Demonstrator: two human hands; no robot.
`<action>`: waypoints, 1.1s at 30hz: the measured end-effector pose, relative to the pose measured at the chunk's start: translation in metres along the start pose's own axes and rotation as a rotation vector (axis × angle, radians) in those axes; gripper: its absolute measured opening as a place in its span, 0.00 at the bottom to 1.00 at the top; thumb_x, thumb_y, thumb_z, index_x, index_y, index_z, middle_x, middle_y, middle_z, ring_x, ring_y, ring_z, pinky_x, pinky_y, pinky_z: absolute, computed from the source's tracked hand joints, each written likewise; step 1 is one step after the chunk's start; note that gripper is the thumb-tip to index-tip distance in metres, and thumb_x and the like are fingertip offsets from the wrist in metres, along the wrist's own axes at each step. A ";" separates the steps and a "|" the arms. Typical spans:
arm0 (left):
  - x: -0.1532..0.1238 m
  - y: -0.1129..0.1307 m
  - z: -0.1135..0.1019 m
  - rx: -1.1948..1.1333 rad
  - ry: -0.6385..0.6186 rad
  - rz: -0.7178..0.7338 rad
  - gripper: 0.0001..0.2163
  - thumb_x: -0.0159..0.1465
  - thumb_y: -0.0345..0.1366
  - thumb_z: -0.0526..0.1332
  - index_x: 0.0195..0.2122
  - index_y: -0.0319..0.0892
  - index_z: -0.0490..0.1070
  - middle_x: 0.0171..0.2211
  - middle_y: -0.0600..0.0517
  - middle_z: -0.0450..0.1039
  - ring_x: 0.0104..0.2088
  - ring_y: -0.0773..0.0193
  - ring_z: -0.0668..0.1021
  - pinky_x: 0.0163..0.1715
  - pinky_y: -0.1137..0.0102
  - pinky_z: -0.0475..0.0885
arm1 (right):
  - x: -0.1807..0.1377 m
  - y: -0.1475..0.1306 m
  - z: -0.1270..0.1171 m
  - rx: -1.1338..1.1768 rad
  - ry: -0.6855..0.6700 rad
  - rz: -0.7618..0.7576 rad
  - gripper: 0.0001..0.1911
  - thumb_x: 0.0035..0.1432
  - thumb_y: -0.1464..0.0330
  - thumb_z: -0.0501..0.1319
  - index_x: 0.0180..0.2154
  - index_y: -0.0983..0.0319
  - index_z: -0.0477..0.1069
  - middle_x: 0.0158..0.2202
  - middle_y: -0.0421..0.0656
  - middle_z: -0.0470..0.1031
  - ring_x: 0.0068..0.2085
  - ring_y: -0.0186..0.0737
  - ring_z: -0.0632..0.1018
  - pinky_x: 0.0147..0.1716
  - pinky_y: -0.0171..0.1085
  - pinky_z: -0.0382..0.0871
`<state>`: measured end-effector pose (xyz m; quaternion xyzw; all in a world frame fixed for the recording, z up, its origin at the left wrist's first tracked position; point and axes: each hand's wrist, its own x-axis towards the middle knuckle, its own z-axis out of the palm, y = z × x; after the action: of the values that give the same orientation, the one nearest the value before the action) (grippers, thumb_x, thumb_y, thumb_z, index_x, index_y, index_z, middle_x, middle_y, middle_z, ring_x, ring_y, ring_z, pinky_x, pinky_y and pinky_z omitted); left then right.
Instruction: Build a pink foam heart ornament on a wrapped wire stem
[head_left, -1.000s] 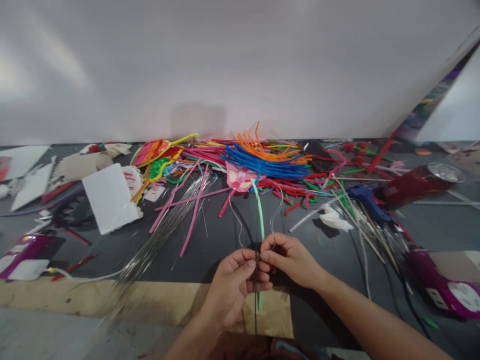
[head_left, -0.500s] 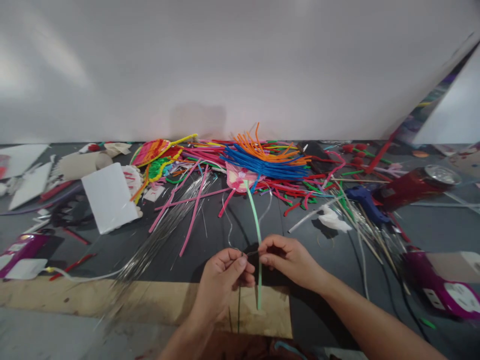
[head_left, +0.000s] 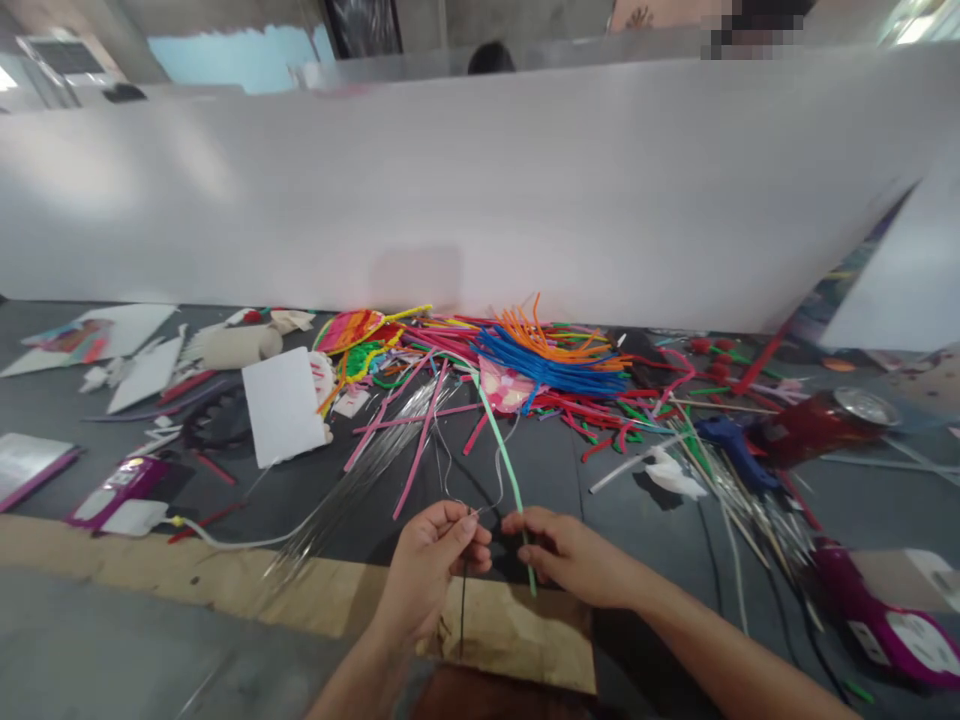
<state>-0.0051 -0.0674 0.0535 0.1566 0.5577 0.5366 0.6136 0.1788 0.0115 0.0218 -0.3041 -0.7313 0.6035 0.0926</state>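
My left hand (head_left: 431,565) is closed, with thumb and forefinger pinching a thin wire (head_left: 448,465). Part of the wire loops up over the dark table, and a dark straight length hangs below the fingers. Just to the right, my right hand (head_left: 577,555) has its fingers curled round the lower part of a light green pipe cleaner (head_left: 501,440). The strip's upper end reaches up to the pile, and its lower tip pokes out under the fingers. A small gap separates the two hands.
Blue pipe cleaners (head_left: 551,362) and orange ones (head_left: 559,335) lie in a heap by the white partition (head_left: 480,190). A bundle of metal wires (head_left: 367,450) and a white card (head_left: 281,408) are at left. A blue glue gun (head_left: 735,450) and red can (head_left: 817,430) are at right.
The view has tilted up, showing more above the partition. My right hand has drawn slightly away from my left, and the green pipe cleaner now slants more. The left hand keeps its pinch.
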 end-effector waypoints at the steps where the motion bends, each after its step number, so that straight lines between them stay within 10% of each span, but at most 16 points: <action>1: 0.001 0.002 0.002 0.012 -0.010 0.000 0.14 0.49 0.39 0.70 0.28 0.37 0.68 0.22 0.52 0.74 0.20 0.70 0.74 0.23 0.74 0.71 | 0.002 -0.003 -0.010 -0.026 -0.017 0.011 0.13 0.57 0.67 0.56 0.43 0.59 0.72 0.32 0.40 0.75 0.25 0.33 0.73 0.25 0.33 0.66; 9: 0.037 0.011 0.031 0.191 -0.108 0.055 0.15 0.49 0.43 0.69 0.28 0.37 0.68 0.23 0.50 0.75 0.21 0.68 0.75 0.24 0.72 0.72 | 0.033 -0.010 -0.171 -0.492 0.716 -0.031 0.06 0.54 0.69 0.57 0.29 0.57 0.73 0.34 0.45 0.74 0.37 0.47 0.74 0.36 0.44 0.64; 13: 0.066 0.002 0.048 0.259 -0.120 0.038 0.16 0.49 0.44 0.68 0.28 0.37 0.69 0.23 0.51 0.75 0.22 0.68 0.76 0.24 0.73 0.72 | 0.029 -0.006 -0.212 -0.528 0.782 0.062 0.10 0.46 0.75 0.62 0.18 0.60 0.67 0.33 0.49 0.73 0.44 0.54 0.72 0.37 0.43 0.62; 20: 0.082 -0.008 0.055 0.274 -0.100 -0.030 0.16 0.50 0.44 0.67 0.30 0.36 0.69 0.24 0.50 0.75 0.23 0.68 0.76 0.26 0.72 0.73 | 0.004 0.001 -0.165 -0.422 0.724 0.151 0.06 0.55 0.67 0.56 0.30 0.59 0.70 0.23 0.41 0.71 0.26 0.38 0.72 0.27 0.37 0.62; 25: 0.077 -0.008 0.056 0.275 -0.111 -0.042 0.15 0.51 0.43 0.67 0.29 0.36 0.69 0.25 0.50 0.76 0.23 0.68 0.76 0.25 0.73 0.73 | 0.011 0.005 -0.096 0.407 0.418 0.192 0.21 0.50 0.57 0.63 0.43 0.61 0.68 0.29 0.39 0.73 0.25 0.33 0.73 0.21 0.33 0.66; 33: 0.060 -0.018 0.055 0.236 -0.083 -0.066 0.16 0.49 0.44 0.69 0.29 0.36 0.68 0.25 0.49 0.76 0.23 0.67 0.76 0.25 0.71 0.73 | 0.017 0.007 -0.067 0.730 0.421 0.167 0.18 0.44 0.57 0.69 0.28 0.64 0.69 0.27 0.38 0.73 0.24 0.27 0.71 0.22 0.29 0.64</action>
<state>0.0389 -0.0021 0.0261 0.2314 0.5960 0.4399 0.6307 0.2008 0.0768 0.0279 -0.4261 -0.4078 0.7528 0.2922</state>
